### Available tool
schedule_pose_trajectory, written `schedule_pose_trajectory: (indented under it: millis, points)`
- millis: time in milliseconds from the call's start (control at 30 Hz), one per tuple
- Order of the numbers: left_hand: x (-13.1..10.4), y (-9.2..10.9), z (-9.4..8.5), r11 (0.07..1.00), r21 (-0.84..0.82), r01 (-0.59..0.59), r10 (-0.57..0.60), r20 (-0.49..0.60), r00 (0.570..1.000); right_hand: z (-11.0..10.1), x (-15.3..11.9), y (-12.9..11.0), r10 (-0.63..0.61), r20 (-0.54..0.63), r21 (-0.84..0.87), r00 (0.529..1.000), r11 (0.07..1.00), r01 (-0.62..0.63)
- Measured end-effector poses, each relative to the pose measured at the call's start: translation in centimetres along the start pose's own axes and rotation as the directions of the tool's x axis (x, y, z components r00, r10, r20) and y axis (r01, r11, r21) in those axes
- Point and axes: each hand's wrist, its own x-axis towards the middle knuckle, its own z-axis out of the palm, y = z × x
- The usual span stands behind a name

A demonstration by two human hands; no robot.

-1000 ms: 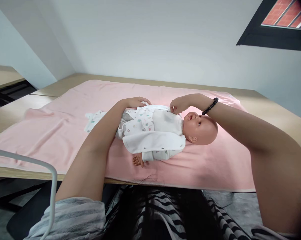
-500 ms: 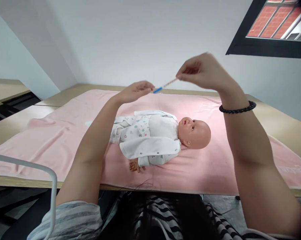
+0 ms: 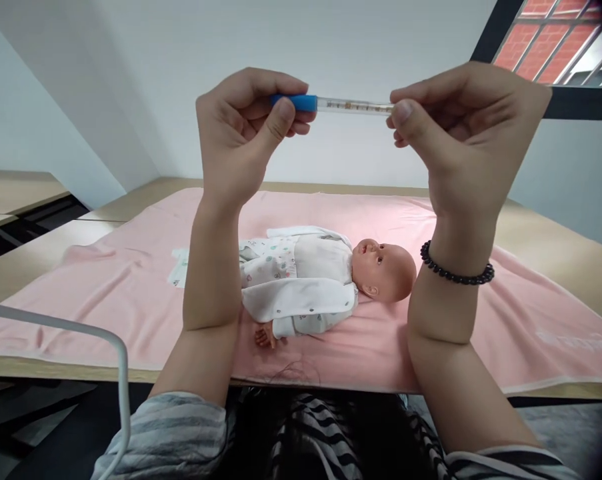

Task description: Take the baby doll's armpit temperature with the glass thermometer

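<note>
A: How are the hands disposed?

B: Both pinch a single thermometer point(image 3: 355, 107): the left hand point(image 3: 238, 137) at its blue end point(image 3: 305, 103), the right hand point(image 3: 468, 137) at the clear opposite end. The thermometer lies level between them, raised well above the doll point(image 3: 323, 257).

A: Which step does this suggest?

B: Probably inspection of the scale point(image 3: 348, 105), turned toward the viewer; its markings are too small to read here.

A: And the next move?

B: It would call for one hand to release while the other pinches firmly, with care, since the slender thermometer looks breakable.

A: What lies beyond?

B: The doll, on its back, white jacket point(image 3: 301, 299) spread open, resting on a pink blanket point(image 3: 341, 367) laid over a table point(image 3: 545, 223). Neither hand touches the doll.
</note>
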Motion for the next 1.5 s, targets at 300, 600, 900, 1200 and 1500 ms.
schedule_pose_trajectory:
  millis: [300, 600, 900, 1200, 1500]
  points:
    - [-0.1, 1.7, -0.8, 0.976, -0.135, -0.168, 0.184, 0.109, 0.977, -0.8, -0.8, 0.1, -0.003, 0.036, 0.053, 0.999, 0.999, 0.001]
    - [-0.7, 2.5, -1.0, 0.991, -0.11, -0.075, 0.088, 0.119, 0.989, -0.2, -0.9, 0.2, 0.006, 0.018, 0.111, 1.0, 0.994, -0.008]
    - [-0.4, 2.5, -1.9, 0.966, 0.069, -0.249, 0.241, 0.106, 0.965, -0.1, -1.0, -0.3, 0.028, -0.004, 0.114, 1.0, 0.993, -0.027]
    - [-0.7, 3.0, -1.6, 0.956, 0.162, -0.243, 0.239, 0.045, 0.97, 0.0, -1.3, -0.5, 0.021, 0.002, 0.158, 1.0, 0.987, -0.021]
    - [-0.4, 2.6, -1.7, 0.946, 0.092, -0.311, 0.302, 0.103, 0.948, -0.2, -0.9, -0.2, 0.046, -0.03, 0.093, 0.998, 0.995, -0.043]
